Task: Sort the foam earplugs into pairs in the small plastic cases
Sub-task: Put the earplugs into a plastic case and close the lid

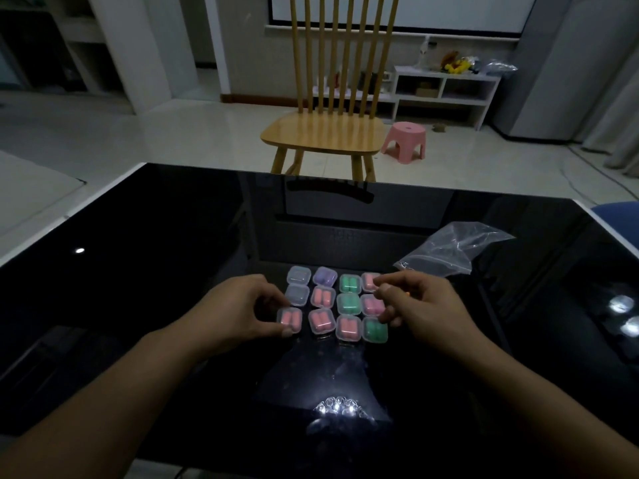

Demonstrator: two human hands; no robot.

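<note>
Twelve small clear plastic cases sit lids-down in a tight four-by-three block on the black glass table [173, 257], near its front middle

Contents by column, far to near:
- leftmost: two cases with pale or whitish contents, hard to read [298, 275] [297, 294]; then the near-left case [289, 320] with an orange pair
- second: purple pair [325, 276], orange pair [323, 296], orange pair [322, 321]
- third: green pair [350, 283], green pair [349, 303], orange pair [348, 327]
- rightmost: pink-orange pair [369, 281], partly hidden by fingers; pink pair [371, 304]; green pair [375, 331]

Neighbouring cases touch or nearly touch; the near-left case is set slightly left of its column.

Left hand [242, 307]: fingers curled, thumb at the near edge and fingertips at the far edge of the near-left case, pinching it where it rests on the glass.

Right hand [418, 302]: fingers curled over the rightmost column, fingertips against the far-right and middle-right cases. Cannot tell whether it actually grips either one.

Surroundings: crumpled clear zip bag [453, 248] on the table, behind and right of the block, apart from it. Bright lamp reflections on the glass in front of the block and at the right edge. Beyond the far table edge: wooden slat-back chair [325, 133], pink stool [404, 140] to its right, low white shelf unit [446, 88] against the wall
</note>
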